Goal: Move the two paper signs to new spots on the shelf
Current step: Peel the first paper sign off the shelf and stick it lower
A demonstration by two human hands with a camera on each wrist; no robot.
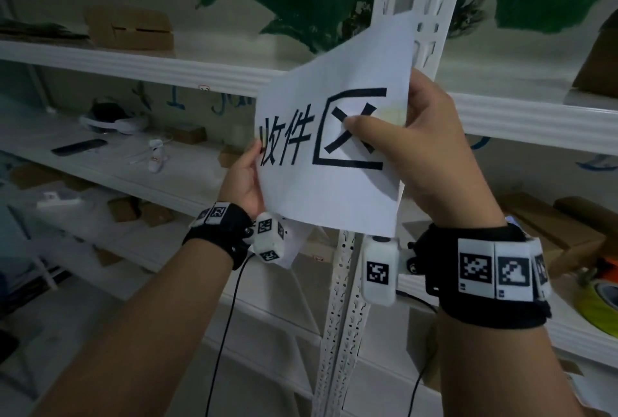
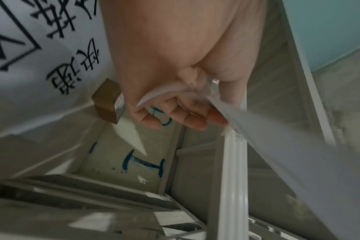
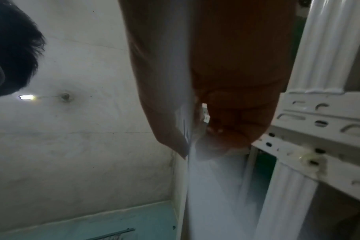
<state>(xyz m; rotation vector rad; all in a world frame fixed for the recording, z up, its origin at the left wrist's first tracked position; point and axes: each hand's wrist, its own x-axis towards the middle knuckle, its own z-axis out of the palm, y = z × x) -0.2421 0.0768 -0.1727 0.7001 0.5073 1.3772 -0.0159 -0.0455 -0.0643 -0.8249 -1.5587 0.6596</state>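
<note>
I hold a white paper sign (image 1: 334,156) with large black characters upright in front of the shelf's white perforated post (image 1: 344,299). My left hand (image 1: 249,171) pinches its left edge. My right hand (image 1: 394,135) grips its right edge, thumb on the printed face and fingers behind. In the left wrist view, the left hand (image 2: 175,105) curls round the sheet's edge (image 2: 267,138). The right wrist view shows the right hand (image 3: 226,113) on the blurred sheet (image 3: 206,186). A second paper sign (image 1: 296,246) shows just below the first; its black characters (image 2: 41,40) are plain in the left wrist view.
White shelf beams (image 1: 133,64) run left and right of the post. The middle shelf holds a white headset (image 1: 113,120), a black remote (image 1: 80,147) and small cardboard boxes (image 1: 187,134). Brown boxes (image 1: 548,226) and tape rolls (image 1: 598,299) lie at the right.
</note>
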